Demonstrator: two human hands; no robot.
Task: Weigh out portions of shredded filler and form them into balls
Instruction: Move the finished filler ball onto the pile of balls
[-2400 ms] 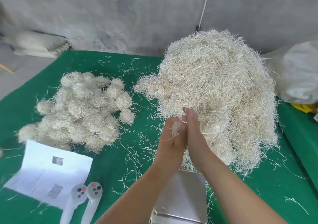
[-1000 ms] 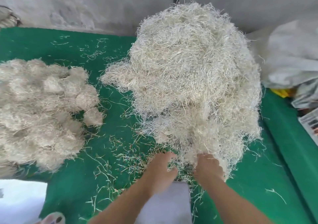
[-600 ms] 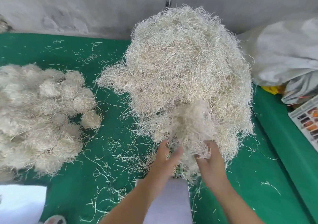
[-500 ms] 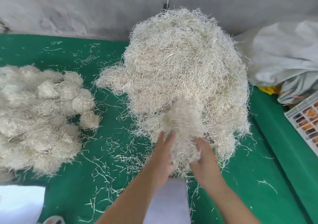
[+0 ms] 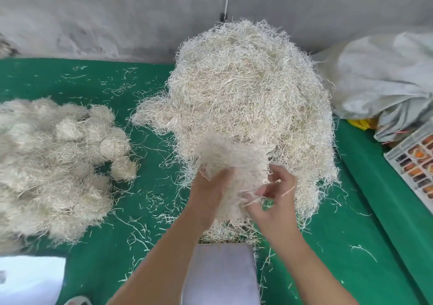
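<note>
A big heap of pale shredded filler (image 5: 248,93) rises in the middle of the green table (image 5: 145,194). In front of it a blurred clump of filler (image 5: 232,161) is held up between both hands. My left hand (image 5: 208,192) grips the clump's left side from below. My right hand (image 5: 276,192) has its fingers curled into the clump's right side, strands caught across them. Below the hands lies the metal pan of the scale (image 5: 220,274). A pile of finished filler balls (image 5: 54,161) lies at the left.
Loose strands litter the green cloth. A white paper (image 5: 28,279) lies at the lower left. A grey-white sack (image 5: 384,79) slumps at the right, with a compartment tray (image 5: 414,161) near the right edge. A grey wall stands behind.
Both hands dug into the heap's front edge, pulled a clump free and raised it. The clump has moved up and toward me; the right hand's fingers have spread a little.
</note>
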